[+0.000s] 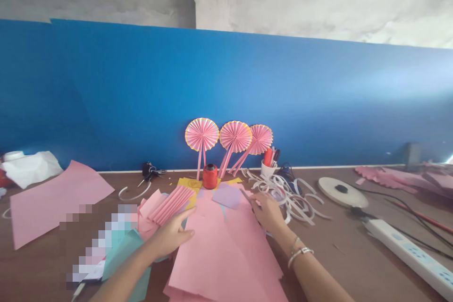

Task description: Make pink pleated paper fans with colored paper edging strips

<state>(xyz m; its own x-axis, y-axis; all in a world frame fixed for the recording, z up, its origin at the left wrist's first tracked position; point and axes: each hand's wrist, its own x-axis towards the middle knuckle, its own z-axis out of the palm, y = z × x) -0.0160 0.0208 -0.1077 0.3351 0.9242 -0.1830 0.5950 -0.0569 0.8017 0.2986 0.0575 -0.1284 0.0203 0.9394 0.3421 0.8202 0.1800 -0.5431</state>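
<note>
My left hand (171, 236) is open, thumb apart from the fingers, at the left edge of a stack of pink paper sheets (226, 255). Its fingers lie beside a pleated pink paper (173, 205). My right hand (267, 210), wearing bracelets, is closed at the stack's right edge. A slim grey pointed thing (245, 195) sticks out from its fingertips; its kind is unclear. A small lilac sheet (226, 196) rests on the far end of the stack. Behind it stands a red and black round object (210, 177).
Three pink paper fans (202, 135) lean on the blue partition (141, 94). Curled white strips (293, 200) and a white pen cup (268, 168) lie right, beyond them a round cream disc (341, 192) and power strip (410, 250). A pink sheet (60, 203) and keys (150, 172) are left.
</note>
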